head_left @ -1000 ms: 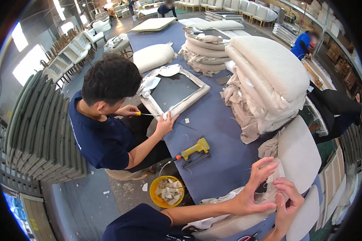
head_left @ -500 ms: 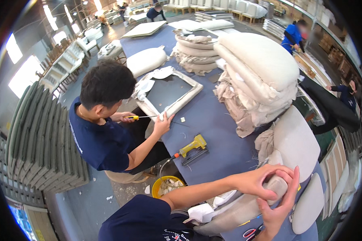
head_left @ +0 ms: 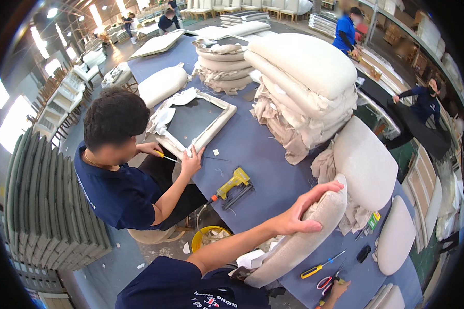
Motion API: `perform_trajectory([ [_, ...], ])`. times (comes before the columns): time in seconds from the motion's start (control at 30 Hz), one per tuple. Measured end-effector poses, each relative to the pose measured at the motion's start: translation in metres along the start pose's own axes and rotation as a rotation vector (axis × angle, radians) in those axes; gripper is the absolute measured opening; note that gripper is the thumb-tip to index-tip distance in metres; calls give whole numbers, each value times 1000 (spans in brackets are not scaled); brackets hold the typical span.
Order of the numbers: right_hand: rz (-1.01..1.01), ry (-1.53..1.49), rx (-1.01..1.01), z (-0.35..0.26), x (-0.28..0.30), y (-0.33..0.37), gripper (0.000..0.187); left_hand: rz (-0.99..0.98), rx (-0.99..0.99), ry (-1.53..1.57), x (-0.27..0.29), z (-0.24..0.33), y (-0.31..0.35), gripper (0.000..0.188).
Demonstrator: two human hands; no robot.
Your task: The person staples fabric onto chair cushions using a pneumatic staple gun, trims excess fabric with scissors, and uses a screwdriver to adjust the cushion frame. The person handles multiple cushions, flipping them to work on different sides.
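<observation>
Left hand point(head_left: 299, 213) lies spread, palm down, over the upper edge of a beige seat cushion point(head_left: 299, 242); fingers extended along the fabric, thumb toward the person. Cushion is tilted, its lower end at the near edge of the blue surface point(head_left: 263, 149), its upper end raised toward a larger padded panel point(head_left: 366, 165) just beside it. Right hand point(head_left: 337, 289) shows only at the lower edge of the view, near red-handled scissors point(head_left: 324, 283); whether it is spread or pinching cannot be told.

On the surface near the cushion: yellow-handled screwdriver point(head_left: 319, 265), small black object point(head_left: 363, 253). Farther off: yellow staple gun point(head_left: 233, 184), roughly mid-surface.

Co-worker point(head_left: 123, 175) in a dark blue shirt sits at the left side of the surface; one hand flat on a padded rectangular frame point(head_left: 196, 123), the other holding a yellow-handled tool point(head_left: 165, 156) against it.

Tall stack of beige cushions point(head_left: 304, 82) sits on the far part of the surface. Yellow bucket point(head_left: 209, 238) on the floor below the surface edge. Grey stacked panels point(head_left: 46, 206) at far left.
</observation>
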State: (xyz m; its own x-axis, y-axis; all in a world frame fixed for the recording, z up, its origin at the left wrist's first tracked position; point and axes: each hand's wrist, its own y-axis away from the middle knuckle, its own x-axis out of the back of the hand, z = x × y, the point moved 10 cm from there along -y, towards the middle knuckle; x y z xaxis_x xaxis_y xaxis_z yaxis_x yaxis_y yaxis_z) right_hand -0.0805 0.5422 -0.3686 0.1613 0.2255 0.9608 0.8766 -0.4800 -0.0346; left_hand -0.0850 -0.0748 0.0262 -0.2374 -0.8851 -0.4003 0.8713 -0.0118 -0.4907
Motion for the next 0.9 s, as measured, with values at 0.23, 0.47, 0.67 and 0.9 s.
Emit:
perform_trajectory([
  [0.23, -52, 144, -89, -13, -7, 30, 95, 56, 32, -39, 0, 6, 4, 94],
  [0.47, -270, -37, 2, 37, -23, 28, 92, 50, 43, -32, -1, 9, 5, 94],
  [0.67, -476, -751, 75, 15, 62, 1, 45, 17, -23, 11, -26, -2, 1, 88],
  [0.9, -676, -1157, -104, -252, 249, 80, 32, 10, -167, -214, -70, -8, -5, 80],
])
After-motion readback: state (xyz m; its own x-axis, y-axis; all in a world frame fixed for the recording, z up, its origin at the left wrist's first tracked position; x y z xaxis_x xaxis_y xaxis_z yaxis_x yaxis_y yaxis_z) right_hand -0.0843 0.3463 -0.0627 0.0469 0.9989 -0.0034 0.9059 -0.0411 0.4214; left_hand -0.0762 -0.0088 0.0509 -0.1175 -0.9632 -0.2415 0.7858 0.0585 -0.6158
